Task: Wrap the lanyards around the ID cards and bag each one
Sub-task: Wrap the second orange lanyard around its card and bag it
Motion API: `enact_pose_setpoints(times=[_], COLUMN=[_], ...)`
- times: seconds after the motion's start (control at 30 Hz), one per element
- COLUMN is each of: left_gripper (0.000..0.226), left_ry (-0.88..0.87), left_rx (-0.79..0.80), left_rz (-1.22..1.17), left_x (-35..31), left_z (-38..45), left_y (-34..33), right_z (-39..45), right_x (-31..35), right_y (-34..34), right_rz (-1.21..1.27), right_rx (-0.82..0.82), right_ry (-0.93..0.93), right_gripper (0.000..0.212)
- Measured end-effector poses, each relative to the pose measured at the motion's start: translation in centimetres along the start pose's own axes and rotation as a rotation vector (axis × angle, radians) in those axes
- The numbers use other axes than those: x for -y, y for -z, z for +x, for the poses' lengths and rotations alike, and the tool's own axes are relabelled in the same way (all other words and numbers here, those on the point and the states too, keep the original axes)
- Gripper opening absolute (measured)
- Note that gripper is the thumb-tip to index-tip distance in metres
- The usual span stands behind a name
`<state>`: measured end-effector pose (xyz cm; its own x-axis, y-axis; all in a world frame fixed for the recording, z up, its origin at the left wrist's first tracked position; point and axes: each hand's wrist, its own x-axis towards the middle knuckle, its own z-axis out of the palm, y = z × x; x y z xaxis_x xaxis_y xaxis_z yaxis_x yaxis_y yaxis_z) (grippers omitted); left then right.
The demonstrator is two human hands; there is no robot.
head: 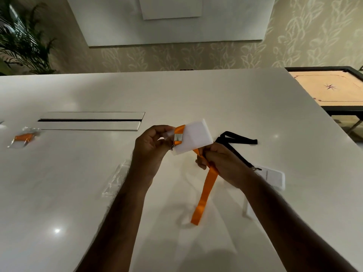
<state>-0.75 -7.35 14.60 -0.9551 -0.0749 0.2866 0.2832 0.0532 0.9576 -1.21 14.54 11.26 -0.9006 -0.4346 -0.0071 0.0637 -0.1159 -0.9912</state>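
Nearest me, the orange lanyard [206, 185] is hanging in a long loose loop, its free end drooping toward the white table [196, 99], slack that I judge is waiting to be wound. My right hand [222, 163] is reaching in from the lower right, fingers curled and pinching the ribbon just below the white ID card [194, 137], apparently keeping tension so each turn lies flat. My left hand [152, 146] is coming in from the lower left, wrist bent back, thumb and fingertips pinching the card's left edge (right where the metal clip [178, 137] is sitting), holding the card tilted above the table as a spool. An empty clear bag [115, 177] is lying beside my left forearm, handy for bagging. Behind my right hand a black lanyard [237, 140] with its own card [273, 177] is waiting; far left, one bagged orange set [22, 137] is lying finished.
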Motion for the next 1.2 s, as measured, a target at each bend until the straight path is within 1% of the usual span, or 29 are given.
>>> enact_pose_setpoints(times=[0.1, 0.13, 0.17, 0.23, 0.33, 0.4, 0.5, 0.57, 0.63, 0.77, 0.87, 0.93, 1.03, 1.2], left_gripper=[0.025, 0.026, 0.027, 0.029, 0.03, 0.028, 0.025, 0.024, 0.021, 0.023, 0.022, 0.024, 0.025, 0.025], left_ry=[0.008, 0.011, 0.014, 0.009, -0.003, -0.007, -0.017, -0.053, -0.094, -0.131, -0.158, -0.172, -0.177, -0.139], left_rx=[-0.027, -0.035, -0.043, -0.055, -0.074, -0.099, -0.144, -0.185, -0.2, -0.15, -0.135, -0.142, -0.136, -0.132], left_rz=[0.011, 0.014, 0.022, 0.054, 0.082, 0.098, 0.178, 0.233, 0.287, 0.39, 0.45, 0.479, 0.482, 0.44], left_x=[0.5, 0.6, 0.7, 0.9, 1.0, 1.1, 1.4, 1.6, 2.0, 3.0, 3.4, 3.5, 3.6, 4.2], left_z=[0.2, 0.3, 0.5, 0.8, 1.3, 1.5, 1.7, 1.7, 1.6, 1.6, 1.6, 1.6, 1.7, 1.8], left_y=[-0.1, -0.1, 0.0, 0.1, 0.2, 0.2, 0.1, -0.1, -0.1, 0.0, -0.1, -0.1, 0.0, 0.0], right_z=[0.0, 0.0, 0.1, 0.2, 0.6, 0.8, 1.0, 0.9, 0.6, 0.2, -0.2, -0.6, -1.2, -2.1], right_x=[-0.3, -0.3, -0.4, -0.7, -0.9, -1.0, -1.2, -1.3, -1.0, 0.3, 1.3, 1.8, 2.5, 3.7], right_y=[-0.3, -0.3, -0.3, -0.3, -0.4, -0.5, -0.7, -0.8, -1.0, -1.2, -1.1, -0.9, -0.6, -0.2], right_rz=[0.131, 0.135, 0.122, 0.037, -0.123, -0.184, -0.374, -0.45, -0.452, -0.43, -0.369, -0.322, -0.294, -0.297], right_rx=[-0.002, 0.012, 0.024, 0.012, -0.038, -0.054, -0.065, -0.054, -0.042, -0.072, -0.1, -0.111, -0.13, -0.088], right_ry=[-0.004, -0.003, -0.007, -0.012, 0.068, 0.091, 0.071, 0.059, 0.044, 0.094, 0.097, 0.118, 0.147, 0.197], right_gripper=[0.014, 0.013, 0.016, 0.022, 0.02, 0.021, 0.019, 0.02, 0.019, 0.021, 0.019, 0.026, 0.031, 0.026])
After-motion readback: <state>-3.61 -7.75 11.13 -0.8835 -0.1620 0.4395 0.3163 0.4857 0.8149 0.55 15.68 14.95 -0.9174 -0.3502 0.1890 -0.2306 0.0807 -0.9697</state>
